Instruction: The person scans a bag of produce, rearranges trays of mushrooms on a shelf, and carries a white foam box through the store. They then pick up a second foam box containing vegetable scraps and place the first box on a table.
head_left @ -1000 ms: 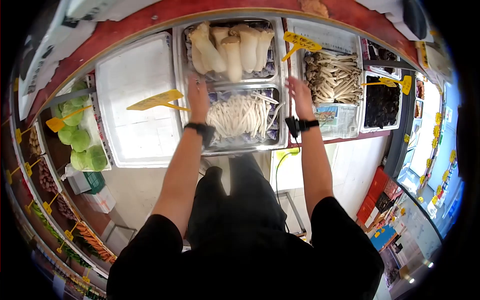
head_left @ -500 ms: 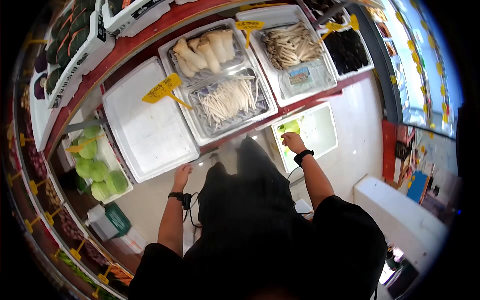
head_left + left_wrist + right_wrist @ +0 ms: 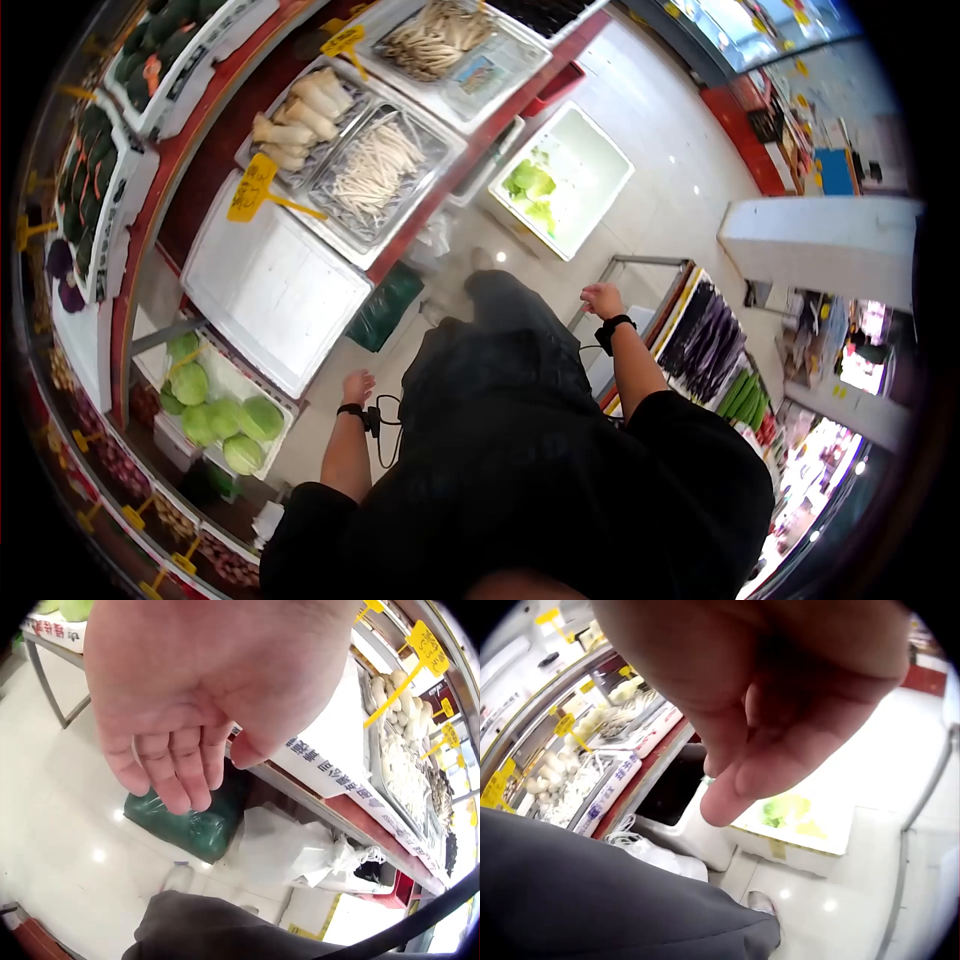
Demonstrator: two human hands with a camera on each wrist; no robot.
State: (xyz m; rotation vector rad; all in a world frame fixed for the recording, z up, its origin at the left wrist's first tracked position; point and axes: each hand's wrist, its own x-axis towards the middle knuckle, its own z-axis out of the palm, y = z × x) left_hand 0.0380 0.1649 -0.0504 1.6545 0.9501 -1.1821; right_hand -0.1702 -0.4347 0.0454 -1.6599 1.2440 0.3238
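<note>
The left hand [image 3: 359, 386] hangs beside the body with nothing in it, near the corner of a bare white foam tray [image 3: 285, 290]. In the left wrist view that hand [image 3: 199, 712] has its fingers loosely bent, above a dark green bag [image 3: 196, 825]. On the other side, the right hand [image 3: 602, 300] is held out from the body, below a white foam box [image 3: 600, 165] with green leaves [image 3: 530, 185] inside. Its fingers [image 3: 769, 769] are loosely bent in the right wrist view, and no object shows between them.
Trays of white mushrooms [image 3: 375, 172] and thick-stemmed mushrooms [image 3: 312, 112] lie on the red-edged stand. Cabbages [image 3: 225, 420] fill a box at lower left. Eggplants [image 3: 705, 335] lie on a rack at the right. A white pillar [image 3: 820, 245] stands beyond it.
Both hands have left the area over the mushroom trays and come down to the sides. The view has turned rightward, bringing the eggplant rack in and shifting the trays to the upper left.
</note>
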